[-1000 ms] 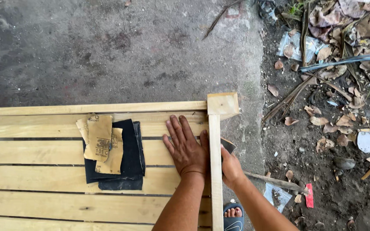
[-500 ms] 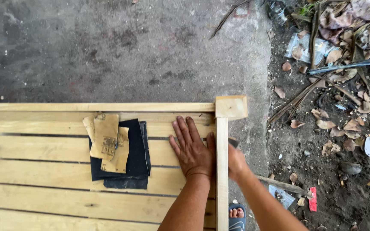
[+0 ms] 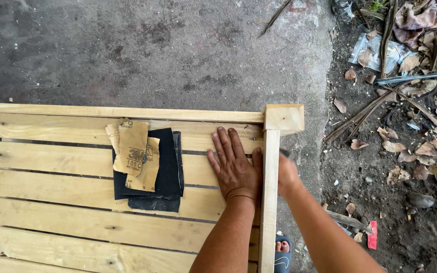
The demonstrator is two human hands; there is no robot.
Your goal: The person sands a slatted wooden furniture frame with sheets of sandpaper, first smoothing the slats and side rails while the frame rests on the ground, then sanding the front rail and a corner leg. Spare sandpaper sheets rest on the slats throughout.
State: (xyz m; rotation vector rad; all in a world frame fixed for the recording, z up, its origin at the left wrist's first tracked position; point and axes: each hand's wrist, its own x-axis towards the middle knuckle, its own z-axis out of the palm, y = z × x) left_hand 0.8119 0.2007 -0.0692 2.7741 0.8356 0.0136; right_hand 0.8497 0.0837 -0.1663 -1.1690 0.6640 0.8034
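Two hands on the job, both ours. Left hand (image 3: 234,169) lies flat, palm down, fingers spread wide on the slatted wooden frame (image 3: 77,202), holding nothing, its thumb side just beside the end rail (image 3: 269,202). Right hand (image 3: 287,174) sits on the outer side of that rail, pressed against its outer face; we see a small dark piece (image 3: 285,151) poking out above the knuckles but cannot tell what it is, and the rail hides the fingers, so we cannot tell whether that hand is closed.

Frame layout: slats run left-right with narrow dark gaps between them. The end rail runs top to bottom of the view, capped at the far corner by a square post block (image 3: 284,119) that overhangs the rail a little on the right. Far edge of the frame is a thin rail (image 3: 117,111) butting into that block.

Sandpaper stack (image 3: 147,167) lies on the slats to the left of the left hand, near but not touching: tan sheets on top, dark sheets underneath, stack slightly skewed across two slats.

Open room: bare slats to the left and on the near side of the stack; bare concrete floor (image 3: 153,50) beyond the far rail. Right of the rail, a strip of concrete, then dirt with dry leaves (image 3: 395,146) and plastic scraps. Sandalled foot (image 3: 281,253) sits just right of the rail's near end.
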